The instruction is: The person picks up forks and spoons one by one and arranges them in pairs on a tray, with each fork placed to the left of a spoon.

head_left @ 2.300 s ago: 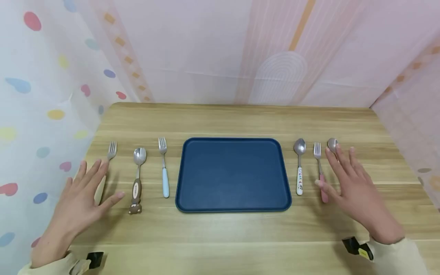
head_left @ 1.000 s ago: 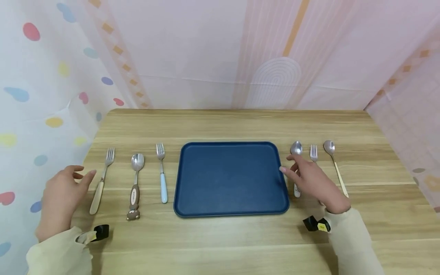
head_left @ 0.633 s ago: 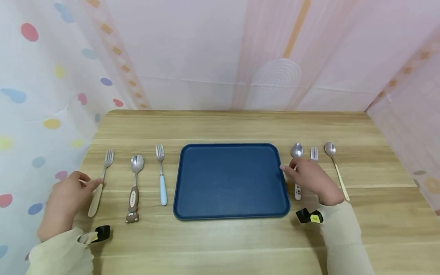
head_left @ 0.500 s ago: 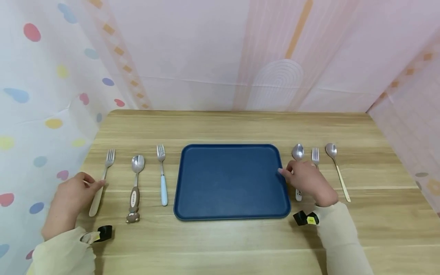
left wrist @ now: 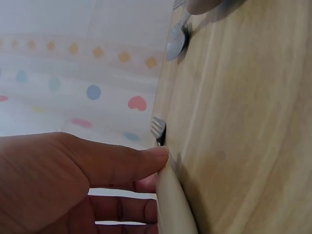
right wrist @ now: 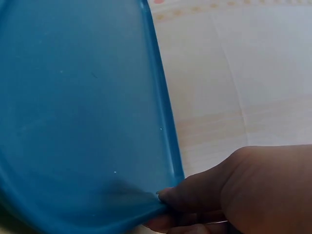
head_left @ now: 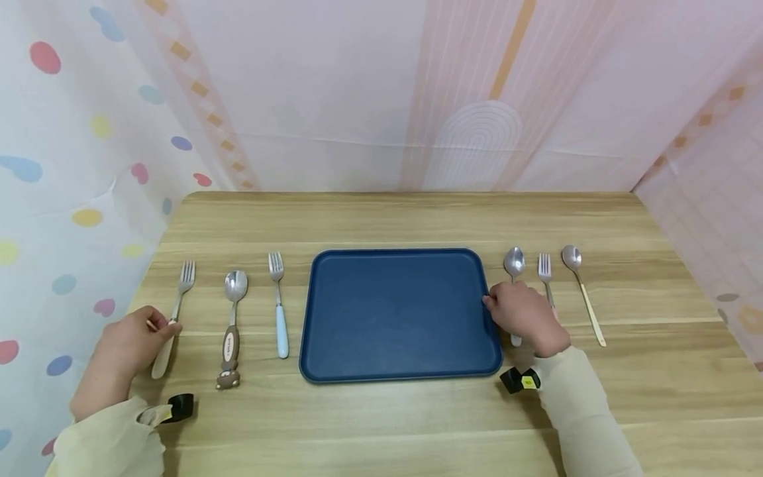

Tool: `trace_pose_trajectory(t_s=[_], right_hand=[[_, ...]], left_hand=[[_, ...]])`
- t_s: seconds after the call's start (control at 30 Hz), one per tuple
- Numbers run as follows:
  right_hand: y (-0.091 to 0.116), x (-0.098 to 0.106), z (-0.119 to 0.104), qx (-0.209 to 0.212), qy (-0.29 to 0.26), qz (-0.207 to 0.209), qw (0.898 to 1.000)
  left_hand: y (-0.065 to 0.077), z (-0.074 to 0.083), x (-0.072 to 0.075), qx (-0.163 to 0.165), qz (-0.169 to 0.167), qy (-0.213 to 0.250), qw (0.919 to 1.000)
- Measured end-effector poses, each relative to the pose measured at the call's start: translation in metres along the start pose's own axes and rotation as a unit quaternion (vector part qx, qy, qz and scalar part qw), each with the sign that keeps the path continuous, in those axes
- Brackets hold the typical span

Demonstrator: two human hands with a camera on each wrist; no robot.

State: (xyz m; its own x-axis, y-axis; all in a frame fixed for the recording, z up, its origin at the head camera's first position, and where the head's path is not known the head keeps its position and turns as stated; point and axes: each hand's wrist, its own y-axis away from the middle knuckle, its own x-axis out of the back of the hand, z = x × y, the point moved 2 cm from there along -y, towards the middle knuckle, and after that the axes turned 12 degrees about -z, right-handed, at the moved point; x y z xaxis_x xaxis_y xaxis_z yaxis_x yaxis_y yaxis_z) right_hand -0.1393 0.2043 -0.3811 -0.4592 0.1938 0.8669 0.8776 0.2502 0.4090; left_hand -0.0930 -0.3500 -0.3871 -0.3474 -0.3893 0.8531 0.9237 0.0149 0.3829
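Note:
In the head view my left hand (head_left: 132, 341) pinches the cream-handled fork (head_left: 162, 358) at the far left of the table. The left wrist view shows the thumb on the neck end of its handle (left wrist: 173, 202), fingers curled at the other side. My right hand (head_left: 524, 311) grips the right rim of the dark blue tray (head_left: 399, 379). In the right wrist view its thumb lies over the rim (right wrist: 168, 114) with fingers curled beneath. Under that hand lies a spoon (head_left: 514, 260) with a white patterned handle, partly hidden. The tray lies flat.
Left of the tray lie a brown bear-handled spoon (head_left: 231, 344) and a blue-handled fork (head_left: 281, 331). To its right are a pink-handled fork (head_left: 545, 266), partly covered by the right hand, and a cream-handled spoon (head_left: 590, 311). A patterned curtain (head_left: 334, 99) hangs behind the wooden table (head_left: 381, 424).
My spread hands have come down and curled. The left has closed on the cream-handled fork; the right has moved left, from over the pink-handled fork to the tray's right rim.

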Motion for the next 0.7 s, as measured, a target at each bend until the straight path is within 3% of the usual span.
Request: trace_pose_trajectory(t_s=[0.17, 0.4, 0.7], right_hand=[[-0.0009, -0.002, -0.0006, -0.007, 0.002, 0.006, 1.0], [-0.0013, -0.0037, -0.0028, -0.013, -0.009, -0.002, 1.0], [-0.0011, -0.0022, -0.0029, -0.011, 0.0, 0.01, 1.0]], left_hand=[[-0.0005, -0.0009, -0.0012, -0.004, 0.003, -0.005, 1.0], [-0.0023, -0.0035, -0.0013, -0.003, -0.024, -0.004, 0.9997], [-0.0087, -0.005, -0.0084, -0.023, -0.005, -0.002, 0.9997]])
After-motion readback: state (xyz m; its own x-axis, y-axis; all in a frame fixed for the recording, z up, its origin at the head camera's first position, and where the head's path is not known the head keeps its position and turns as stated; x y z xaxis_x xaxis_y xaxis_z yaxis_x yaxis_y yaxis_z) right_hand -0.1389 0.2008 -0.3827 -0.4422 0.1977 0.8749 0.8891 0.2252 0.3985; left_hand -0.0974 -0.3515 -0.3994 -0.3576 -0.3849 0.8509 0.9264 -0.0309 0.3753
